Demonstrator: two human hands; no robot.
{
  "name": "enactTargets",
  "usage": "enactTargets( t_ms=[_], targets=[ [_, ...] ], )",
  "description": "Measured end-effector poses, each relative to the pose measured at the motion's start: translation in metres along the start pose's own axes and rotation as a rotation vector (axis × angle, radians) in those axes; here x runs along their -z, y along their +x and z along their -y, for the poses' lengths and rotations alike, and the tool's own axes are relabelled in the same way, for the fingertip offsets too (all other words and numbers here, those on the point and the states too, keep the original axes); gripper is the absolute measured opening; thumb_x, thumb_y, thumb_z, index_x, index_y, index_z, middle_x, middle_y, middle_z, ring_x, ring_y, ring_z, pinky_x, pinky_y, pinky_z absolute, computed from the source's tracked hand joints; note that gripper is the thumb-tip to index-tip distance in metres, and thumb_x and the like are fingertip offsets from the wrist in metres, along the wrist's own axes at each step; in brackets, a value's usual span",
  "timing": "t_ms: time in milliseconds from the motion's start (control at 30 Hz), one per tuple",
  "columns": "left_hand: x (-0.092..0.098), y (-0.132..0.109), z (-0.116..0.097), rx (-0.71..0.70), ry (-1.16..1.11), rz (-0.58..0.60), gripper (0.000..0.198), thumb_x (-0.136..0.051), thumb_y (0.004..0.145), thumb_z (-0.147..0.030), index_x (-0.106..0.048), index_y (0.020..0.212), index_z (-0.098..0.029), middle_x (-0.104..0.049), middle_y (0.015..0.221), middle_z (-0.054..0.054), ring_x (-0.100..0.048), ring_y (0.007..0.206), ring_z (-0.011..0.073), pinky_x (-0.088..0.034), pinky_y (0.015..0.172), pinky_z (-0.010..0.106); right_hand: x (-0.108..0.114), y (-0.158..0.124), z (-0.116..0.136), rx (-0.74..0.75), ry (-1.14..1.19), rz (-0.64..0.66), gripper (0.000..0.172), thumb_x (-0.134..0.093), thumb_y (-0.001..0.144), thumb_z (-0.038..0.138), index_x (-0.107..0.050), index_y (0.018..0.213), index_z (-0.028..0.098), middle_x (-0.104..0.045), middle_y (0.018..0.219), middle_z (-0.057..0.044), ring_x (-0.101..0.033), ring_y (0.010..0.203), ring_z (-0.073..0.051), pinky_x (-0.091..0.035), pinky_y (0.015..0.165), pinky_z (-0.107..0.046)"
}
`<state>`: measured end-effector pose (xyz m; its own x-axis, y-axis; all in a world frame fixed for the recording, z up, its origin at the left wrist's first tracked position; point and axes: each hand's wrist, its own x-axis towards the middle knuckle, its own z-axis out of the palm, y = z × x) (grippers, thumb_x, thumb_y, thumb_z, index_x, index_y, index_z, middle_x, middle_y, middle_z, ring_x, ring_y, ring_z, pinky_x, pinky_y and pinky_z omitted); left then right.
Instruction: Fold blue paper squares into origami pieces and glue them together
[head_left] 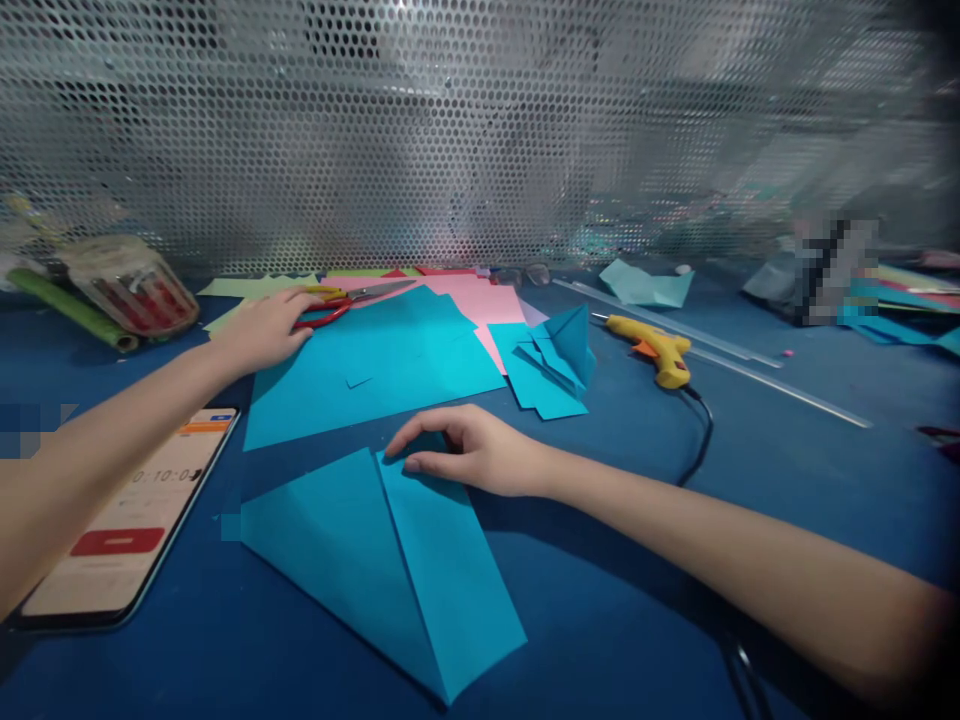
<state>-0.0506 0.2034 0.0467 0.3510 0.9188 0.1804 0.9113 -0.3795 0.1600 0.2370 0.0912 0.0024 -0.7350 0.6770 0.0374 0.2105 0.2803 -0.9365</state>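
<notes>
A folded teal paper (390, 560) lies on the blue table in front of me. My right hand (472, 450) presses its fingertips on the paper's upper corner, fingers curled down. My left hand (262, 325) reaches far left and closes around the red and yellow handles of a pair of scissors (352, 300). The scissors lie on a large flat teal sheet (375, 365), blades pointing right.
A phone (127, 530) with a timer screen lies at left. Pink paper (480, 300), folded teal pieces (551, 365), a yellow glue gun (656, 350) with black cord, clear glue sticks (750, 365), a plastic box (131, 285) and a green roll (71, 310) sit before a perforated metal wall.
</notes>
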Motion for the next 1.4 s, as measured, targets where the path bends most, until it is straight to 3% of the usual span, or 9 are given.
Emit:
enactTargets(
  t_ms=[167,233,300,433,567,667,933,1100,1400],
  targets=[
    [0.019,-0.051,-0.055,0.073,-0.251,0.087,0.039,-0.057,0.098,-0.045,-0.057,0.128,-0.019,-0.062,0.127,0.01,-0.063,0.11,0.0259,-0.053,0.094,0.05,0.0,0.003,0.002,-0.051,-0.01,-0.008,0.036,-0.072,0.087,0.039,-0.072,0.117,0.018,-0.072,0.096,-0.003,-0.061,0.076,-0.016,-0.045,0.064,-0.025],
    [0.022,-0.08,-0.074,0.101,-0.361,0.207,0.047,-0.047,0.098,-0.059,-0.057,0.13,-0.026,-0.07,0.115,0.006,-0.068,0.101,0.0254,-0.055,0.089,0.045,0.0,0.005,0.004,-0.068,0.003,0.002,0.03,-0.071,0.086,0.035,-0.074,0.109,0.016,-0.072,0.094,-0.004,-0.062,0.08,-0.017,-0.047,0.068,-0.026],
    [0.021,-0.105,-0.088,0.11,-0.447,0.318,0.053,-0.053,0.09,-0.067,-0.057,0.131,-0.033,-0.072,0.116,0.002,-0.068,0.104,0.0253,-0.055,0.087,0.039,-0.001,0.005,0.006,-0.081,0.021,0.014,0.021,-0.068,0.086,0.03,-0.073,0.099,0.015,-0.072,0.093,-0.004,-0.062,0.081,-0.016,-0.047,0.071,-0.026],
    [0.017,-0.133,-0.104,0.127,-0.592,0.443,0.04,-0.062,0.087,-0.06,-0.068,0.118,-0.036,-0.073,0.115,-0.002,-0.068,0.105,0.023,-0.054,0.083,0.027,-0.001,0.0,0.016,-0.115,0.039,0.041,0.015,-0.065,0.085,0.024,-0.071,0.095,0.014,-0.069,0.088,-0.002,-0.057,0.072,-0.012,-0.045,0.064,-0.022],
    [0.017,-0.137,-0.115,0.162,-0.682,0.491,0.02,-0.064,0.085,-0.047,-0.073,0.093,-0.031,-0.073,0.085,-0.003,-0.067,0.079,0.0183,-0.051,0.067,0.024,-0.006,-0.007,0.031,-0.152,0.047,0.089,0.017,-0.067,0.085,0.025,-0.073,0.097,0.013,-0.061,0.071,0.003,-0.043,0.056,-0.007,-0.037,0.052,-0.02],
    [0.019,-0.138,-0.12,0.191,-0.735,0.496,0.012,-0.064,0.083,-0.039,-0.071,0.081,-0.03,-0.072,0.082,-0.005,-0.067,0.078,0.0164,-0.05,0.068,0.022,-0.013,-0.011,0.038,-0.176,0.093,0.083,0.027,-0.074,0.082,0.035,-0.076,0.1,0.014,-0.055,0.064,0.005,-0.036,0.052,-0.007,-0.03,0.046,-0.02],
    [0.014,-0.14,-0.122,0.26,-0.822,0.481,0.011,-0.07,0.077,-0.037,-0.072,0.083,-0.029,-0.073,0.084,-0.004,-0.067,0.077,0.0172,-0.05,0.065,0.023,-0.024,-0.012,0.037,-0.204,0.188,-0.102,0.023,-0.084,0.071,0.039,-0.08,0.078,0.018,-0.073,0.074,0.0,-0.056,0.066,-0.012,-0.042,0.061,-0.024],
    [0.007,-0.139,-0.121,0.271,-0.862,0.435,0.017,-0.07,0.076,-0.043,-0.071,0.077,-0.026,-0.07,0.072,-0.003,-0.063,0.069,0.0169,-0.046,0.059,0.024,-0.027,-0.015,0.04,-0.24,0.199,-0.169,0.02,-0.083,0.071,0.037,-0.079,0.077,0.019,-0.076,0.078,-0.001,-0.064,0.074,-0.016,-0.047,0.067,-0.026],
    [0.005,-0.141,-0.13,0.248,-0.828,0.411,0.013,-0.064,0.08,-0.038,-0.073,0.083,-0.029,-0.074,0.083,-0.003,-0.066,0.08,0.0198,-0.049,0.071,0.028,-0.037,-0.026,0.027,-0.199,0.061,-0.253,0.014,-0.072,0.078,0.034,-0.077,0.081,0.021,-0.077,0.081,-0.002,-0.069,0.078,-0.019,-0.052,0.072,-0.029]
  ],
)
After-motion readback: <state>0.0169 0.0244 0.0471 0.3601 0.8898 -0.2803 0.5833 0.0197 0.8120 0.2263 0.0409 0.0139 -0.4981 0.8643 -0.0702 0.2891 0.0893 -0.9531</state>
